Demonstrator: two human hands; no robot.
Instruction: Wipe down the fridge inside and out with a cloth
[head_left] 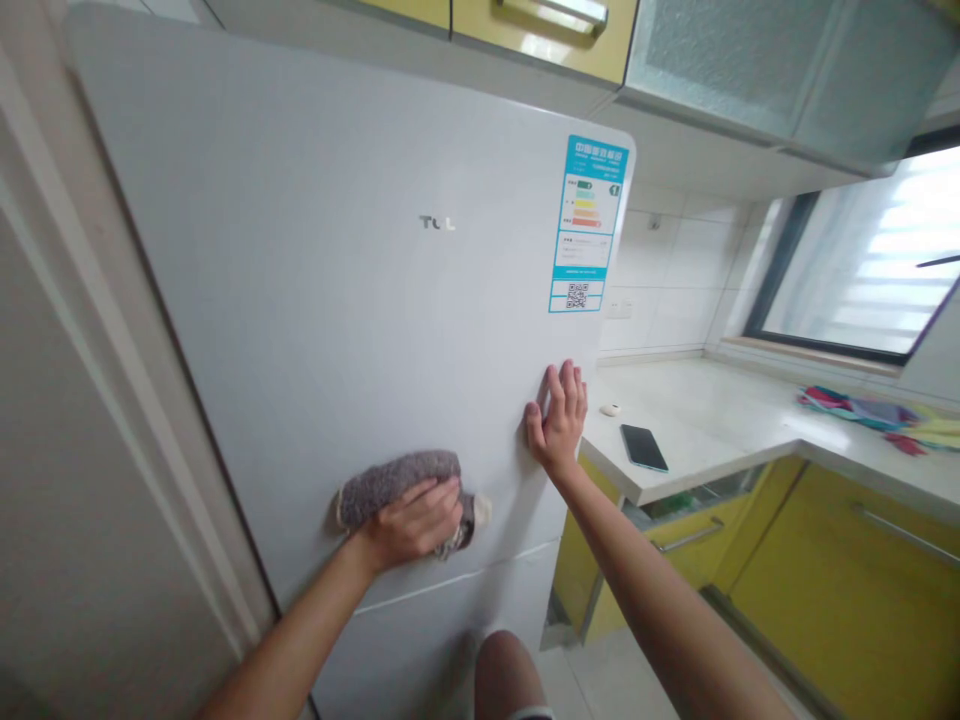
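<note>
A grey folded cloth (397, 482) lies pressed against the lower part of the white refrigerator door (322, 270). My left hand (420, 522) is closed over it, fingers bent across its front, just above the seam between the doors. Farther right, my right hand (559, 415) rests with its fingers stretched out on the door near its right edge, holding nothing. Above that hand a blue and white energy label (589, 225) is stuck on the door. Silver brand letters (436, 223) sit near the door's upper middle.
Right of the refrigerator runs a white countertop (720, 400) bearing a dark phone (643, 447), a small white object (610, 410) and colourful cloths (862, 408). Yellow cabinets (847, 580) stand below. Overhead hangs a yellow cupboard (540, 40). A wall (82, 430) borders the left side.
</note>
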